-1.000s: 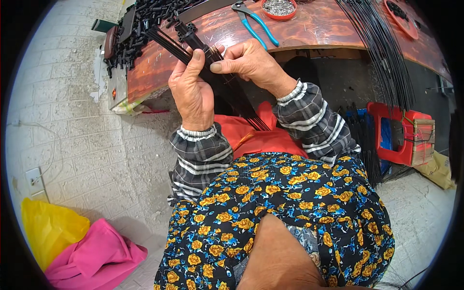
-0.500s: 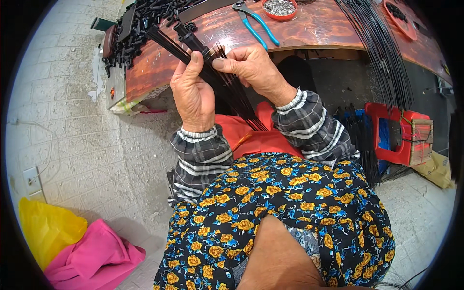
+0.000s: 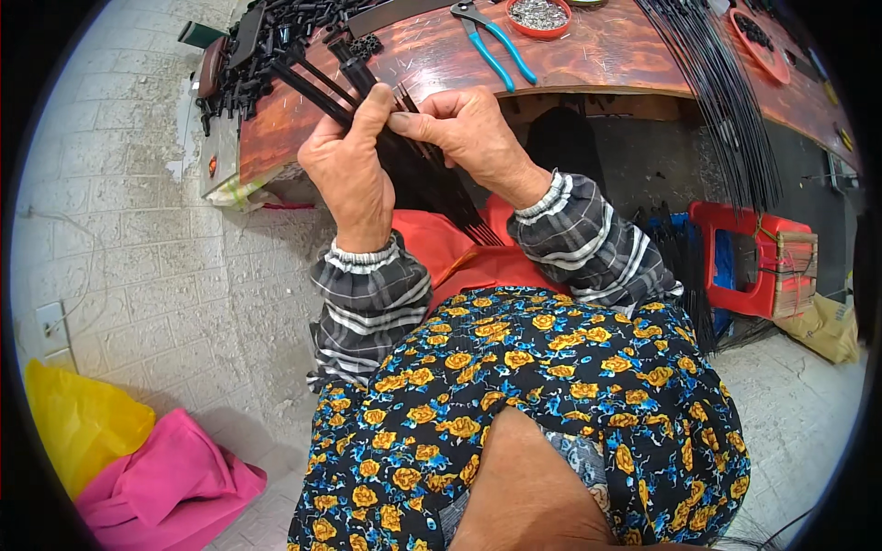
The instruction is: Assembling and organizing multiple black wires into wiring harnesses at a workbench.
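Observation:
My left hand (image 3: pixel 351 174) is closed round a bundle of thin black umbrella ribs (image 3: pixel 462 219), thumb pointing up. Out of its far side stick thicker black rod ends (image 3: pixel 310 84) and a black plastic tube-shaped runner (image 3: pixel 356 72). My right hand (image 3: pixel 478 140) pinches some of the ribs between thumb and forefinger, close beside the left thumb. Its other fingers are curled, partly hidden behind the ribs. The lower rib ends slant down to the red cloth (image 3: pixel 432 241) on my lap.
On the reddish wooden table (image 3: pixel 423 66) lie blue-handled pliers (image 3: pixel 496 53), a red dish (image 3: pixel 540 36) of small silver pieces and a heap of black plastic parts (image 3: pixel 243 96). Long black rods (image 3: pixel 735 119) overhang its right edge. A red stool (image 3: pixel 717 292) stands at the right; a yellow bag (image 3: pixel 87 418) lies lower left.
My left hand has shifted slightly left and tilted, and the rod ends above it stand farther apart. My right hand has followed a little to the left, still pinching.

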### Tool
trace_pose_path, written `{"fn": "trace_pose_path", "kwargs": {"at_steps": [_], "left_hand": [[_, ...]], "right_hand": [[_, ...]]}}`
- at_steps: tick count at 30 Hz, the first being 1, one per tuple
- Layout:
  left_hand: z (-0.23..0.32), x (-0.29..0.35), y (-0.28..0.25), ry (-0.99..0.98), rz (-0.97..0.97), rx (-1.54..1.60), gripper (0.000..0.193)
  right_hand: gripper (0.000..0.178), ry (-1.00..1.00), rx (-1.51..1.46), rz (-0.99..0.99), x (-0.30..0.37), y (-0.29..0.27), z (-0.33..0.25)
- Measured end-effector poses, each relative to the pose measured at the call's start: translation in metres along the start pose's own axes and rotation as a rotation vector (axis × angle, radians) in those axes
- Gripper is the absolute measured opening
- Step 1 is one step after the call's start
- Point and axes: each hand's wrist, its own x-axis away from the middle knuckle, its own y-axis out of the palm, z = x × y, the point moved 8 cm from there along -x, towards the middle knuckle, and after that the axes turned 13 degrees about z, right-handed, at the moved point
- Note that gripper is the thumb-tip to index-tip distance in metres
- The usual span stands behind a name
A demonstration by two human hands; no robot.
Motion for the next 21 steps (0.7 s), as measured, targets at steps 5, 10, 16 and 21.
{"fn": "trace_pose_path", "kwargs": {"at_steps": [5, 10, 16, 21], "left_hand": [[-0.017, -0.014, -0.011, -0.084, 0.068, 0.151, 0.012], [-0.017, -0.011, -0.006, -0.066, 0.063, 0.147, 0.011], [-0.015, -0.006, 0.0, -0.116, 0.001, 0.183, 0.015], [-0.018, -0.005, -0.001, -0.146, -0.012, 0.216, 0.015]], "right_hand": [[0.029, -0.06, -0.035, 0.064, -0.003, 0.004, -0.003], [0.027, -0.23, 0.046, 0.114, -0.006, 0.0, -0.013], [0.029, -0.306, -0.018, 0.079, -0.012, 0.0, -0.012], [0.031, -0.017, -0.023, 0.004, -0.009, 0.0, -0.009]]}}
